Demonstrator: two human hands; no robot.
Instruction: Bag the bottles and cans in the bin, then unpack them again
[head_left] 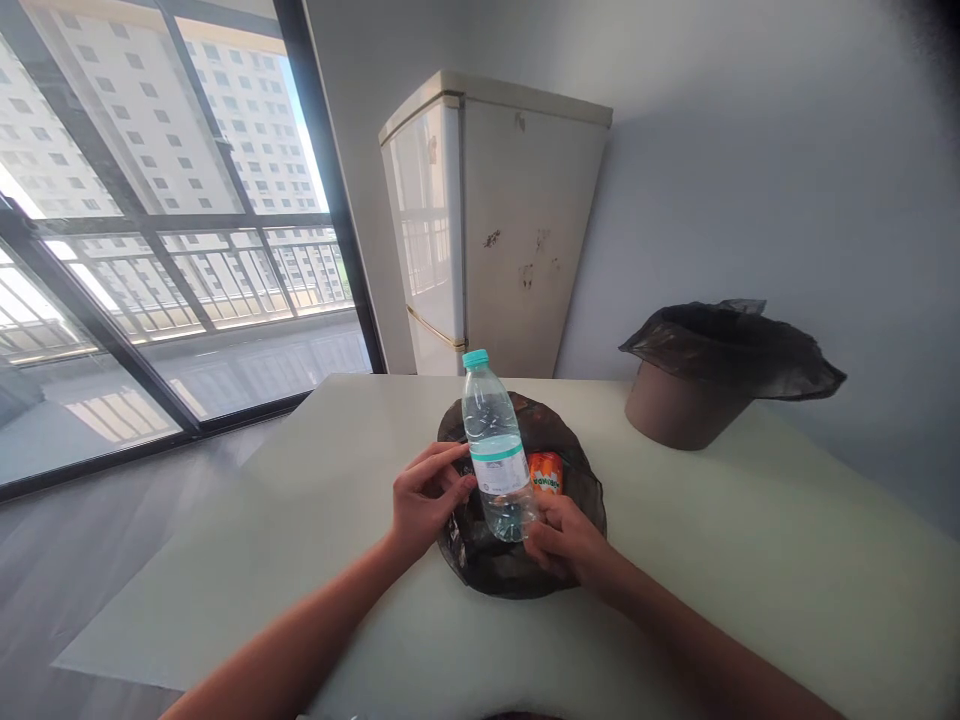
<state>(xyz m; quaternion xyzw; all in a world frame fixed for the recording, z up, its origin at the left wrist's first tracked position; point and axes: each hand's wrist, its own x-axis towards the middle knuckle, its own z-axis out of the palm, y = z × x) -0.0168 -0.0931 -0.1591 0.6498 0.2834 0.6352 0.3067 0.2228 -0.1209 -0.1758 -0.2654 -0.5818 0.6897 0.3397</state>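
Observation:
A clear plastic bottle (501, 460) with a turquoise cap and a white-and-turquoise label is held tilted, its cap end pointing away from me. My right hand (566, 540) grips it near the base. At the label's left edge, my left hand (427, 500) has thumb and fingers closed at the bottle's side; some fingertips are hidden behind it. Under the bottle is a round opening lined with a black plastic bag (480, 575). An orange Mirinda can (545, 472) lies in this bag, partly covered by the bottle and my right hand.
A brown bin (667, 405) with a black liner (735, 350) spread over its rim stands at the right of the pale table (315, 480). Behind the table are a worn white refrigerator (525, 230) and, on the left, large glass doors (180, 220) facing a balcony.

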